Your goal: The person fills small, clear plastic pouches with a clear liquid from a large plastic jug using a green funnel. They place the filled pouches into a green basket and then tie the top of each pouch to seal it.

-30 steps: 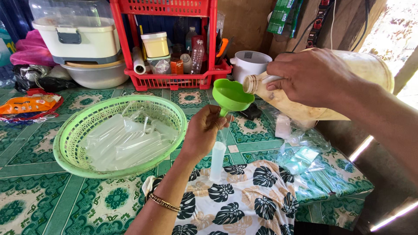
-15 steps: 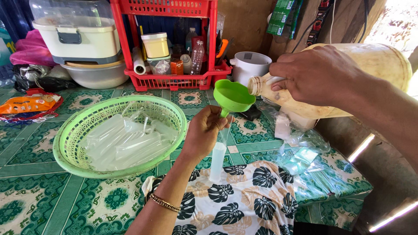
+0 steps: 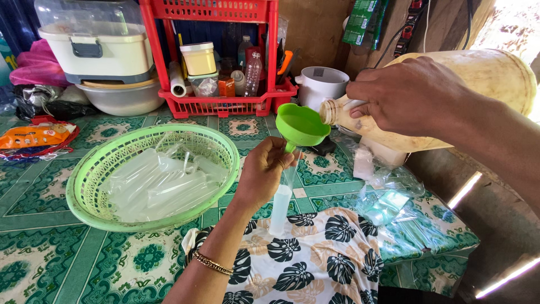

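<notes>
You tip the big jug over the green funnel, and little has changed in the last second.

Your right hand (image 3: 413, 95), upper right of the frame, wraps tight around the neck of the pale jug (image 3: 484, 84); its mouth has stayed at the funnel (image 3: 301, 125) rim. Your left hand (image 3: 264, 169), in the middle, pinches the funnel stem and a thin clear bag (image 3: 280, 205) hanging below, partly filled with cloudy liquid. The filled bags lie in the green basket (image 3: 90, 180) on the left.
</notes>
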